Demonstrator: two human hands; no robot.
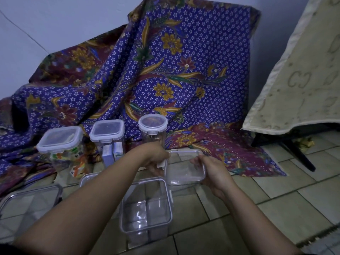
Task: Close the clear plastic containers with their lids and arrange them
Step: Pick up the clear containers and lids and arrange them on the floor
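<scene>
Both hands hold a clear square lid (184, 167) above the tiled floor, my left hand (156, 160) gripping its left edge and my right hand (211, 170) its right edge. Just below it stands an open, empty square container (147, 207). Three lidded containers stand in a row behind: a square one with colourful packets (60, 142), a square one with white boxes (108, 133), and a round one (152, 126). Another open clear container (27, 201) sits at the lower left. A further clear piece (88, 178) shows behind my left forearm, mostly hidden.
A purple batik cloth (165, 70) drapes over something behind the containers and spreads onto the floor. A cream patterned blanket (303, 80) hangs over dark legs at the right. A mat edge (322, 234) lies at the lower right.
</scene>
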